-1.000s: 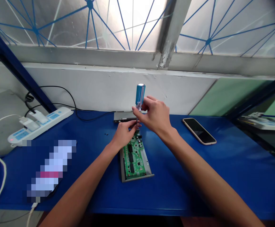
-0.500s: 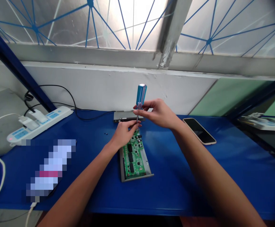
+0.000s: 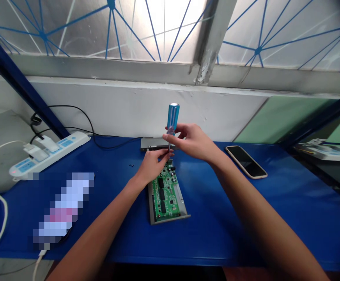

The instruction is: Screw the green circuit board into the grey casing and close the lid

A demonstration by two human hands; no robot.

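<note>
Holding the blue-and-clear plastic-handled screwdriver [image 3: 173,117] almost upright over the far end of the green rectangular circuit board [image 3: 167,189], we are wrapping our right hand's [image 3: 192,142] bent fingers around its lower handle, presumably for turning control. Our left hand [image 3: 152,166] is covering the board's far-left part, fingertips nearly together at the metal shaft, perhaps steadying; whether they are gripping anything, we cannot tell. The board is lying in its grey metal tray [image 3: 181,199]. Tiny dark pieces [image 3: 132,165] are resting left of the board, seemingly within reach.
</note>
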